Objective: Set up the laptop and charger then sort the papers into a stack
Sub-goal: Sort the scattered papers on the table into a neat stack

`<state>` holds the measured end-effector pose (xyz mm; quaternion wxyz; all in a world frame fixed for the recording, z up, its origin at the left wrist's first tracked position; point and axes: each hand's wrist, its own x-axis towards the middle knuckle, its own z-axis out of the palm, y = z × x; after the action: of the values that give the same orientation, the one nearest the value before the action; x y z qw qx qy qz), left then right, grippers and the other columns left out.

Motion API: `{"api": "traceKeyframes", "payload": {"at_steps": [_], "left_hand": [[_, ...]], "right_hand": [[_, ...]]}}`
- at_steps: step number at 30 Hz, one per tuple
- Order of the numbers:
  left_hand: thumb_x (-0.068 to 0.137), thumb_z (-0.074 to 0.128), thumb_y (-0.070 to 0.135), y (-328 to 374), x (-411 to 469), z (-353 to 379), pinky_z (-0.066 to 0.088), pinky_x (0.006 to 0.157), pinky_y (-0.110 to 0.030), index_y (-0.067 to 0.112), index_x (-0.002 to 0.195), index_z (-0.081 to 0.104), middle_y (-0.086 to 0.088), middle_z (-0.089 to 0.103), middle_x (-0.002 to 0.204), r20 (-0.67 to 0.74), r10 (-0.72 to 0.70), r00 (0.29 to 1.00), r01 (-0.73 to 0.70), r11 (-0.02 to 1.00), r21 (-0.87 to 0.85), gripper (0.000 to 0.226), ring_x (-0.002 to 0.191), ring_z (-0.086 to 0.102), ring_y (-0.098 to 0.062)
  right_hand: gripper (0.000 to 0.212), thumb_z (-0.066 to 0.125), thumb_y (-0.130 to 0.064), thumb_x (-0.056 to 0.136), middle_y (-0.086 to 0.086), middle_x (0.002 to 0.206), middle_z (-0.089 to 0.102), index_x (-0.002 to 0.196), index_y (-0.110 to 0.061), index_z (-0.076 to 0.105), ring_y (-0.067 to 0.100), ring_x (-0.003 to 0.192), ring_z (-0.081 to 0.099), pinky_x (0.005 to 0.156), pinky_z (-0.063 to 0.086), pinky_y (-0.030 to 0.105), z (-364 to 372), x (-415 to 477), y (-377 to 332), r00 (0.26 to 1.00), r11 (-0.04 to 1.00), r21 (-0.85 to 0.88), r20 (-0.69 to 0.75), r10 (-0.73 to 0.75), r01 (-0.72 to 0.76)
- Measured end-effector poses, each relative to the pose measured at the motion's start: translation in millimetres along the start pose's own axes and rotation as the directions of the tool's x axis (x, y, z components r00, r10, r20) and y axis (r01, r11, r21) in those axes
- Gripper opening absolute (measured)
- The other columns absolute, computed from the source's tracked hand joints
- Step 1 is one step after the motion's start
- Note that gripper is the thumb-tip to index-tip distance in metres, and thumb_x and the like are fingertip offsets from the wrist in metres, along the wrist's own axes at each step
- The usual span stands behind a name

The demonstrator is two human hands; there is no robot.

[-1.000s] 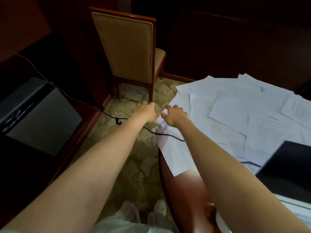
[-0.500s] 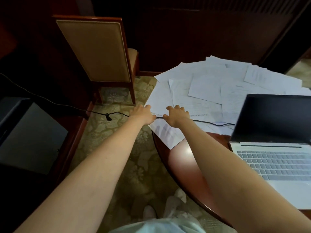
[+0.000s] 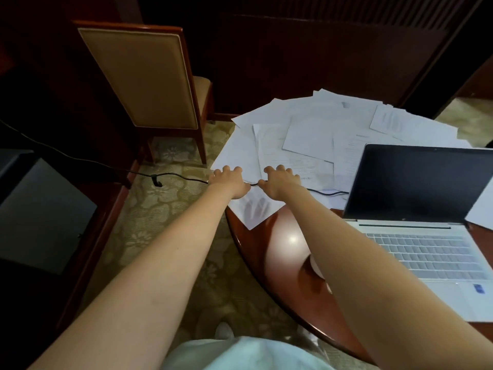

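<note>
A thin black charger cable runs from the dark left side across the floor gap onto the round wooden table. My left hand and my right hand both grip it, a short stretch of cable showing between them at the table's left edge. From my right hand the cable goes on over the papers towards the laptop's left side. An open silver laptop with a dark screen stands on the right. Several loose white papers lie scattered behind and beside it.
A wooden chair with a tan padded back stands beyond the table to the left. A dark cabinet with a grey box is at the left. Patterned carpet lies between. Dark wood panelling closes the back.
The view has swung right, bringing the laptop fully into sight. Both hands have stayed on the cable, and it now lies straighter across the papers towards the laptop.
</note>
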<state>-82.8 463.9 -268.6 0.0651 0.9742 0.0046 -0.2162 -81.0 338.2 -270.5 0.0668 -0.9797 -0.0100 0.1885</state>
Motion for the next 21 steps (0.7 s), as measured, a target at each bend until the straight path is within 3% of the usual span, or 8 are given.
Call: {"api": "traceKeyframes", "payload": {"at_steps": [9, 21], "left_hand": [[0.095, 0.035, 0.048, 80.4, 3.5, 23.8, 0.019, 0.111, -0.047, 0.020, 0.148, 0.021, -0.013, 0.020, 0.153, 0.059, -0.123, 0.991, 0.126, 0.991, -0.044, 0.061, 0.140, 0.020, -0.036], [0.097, 0.028, 0.052, 153.4, -20.0, 56.7, 0.010, 0.114, -0.051, 0.025, 0.150, 0.011, -0.010, 0.007, 0.158, 0.052, -0.318, 0.947, 0.322, 0.938, -0.131, 0.062, 0.144, 0.011, -0.036]], "right_hand": [[0.053, 0.034, -0.039, 0.097, 0.012, 0.146, 0.032, 0.145, -0.019, 0.029, 0.033, 0.132, 0.031, 0.106, 0.028, 0.043, 6.5, 2.0, 88.0, 0.997, 0.997, 0.066, 0.067, -0.039, 0.034], [0.055, 0.034, -0.043, 0.098, 0.013, 0.151, 0.027, 0.147, -0.019, 0.026, 0.035, 0.135, 0.031, 0.110, 0.030, 0.049, 7.3, -7.1, 162.3, 0.960, 0.961, 0.125, 0.103, -0.261, 0.248]]}}
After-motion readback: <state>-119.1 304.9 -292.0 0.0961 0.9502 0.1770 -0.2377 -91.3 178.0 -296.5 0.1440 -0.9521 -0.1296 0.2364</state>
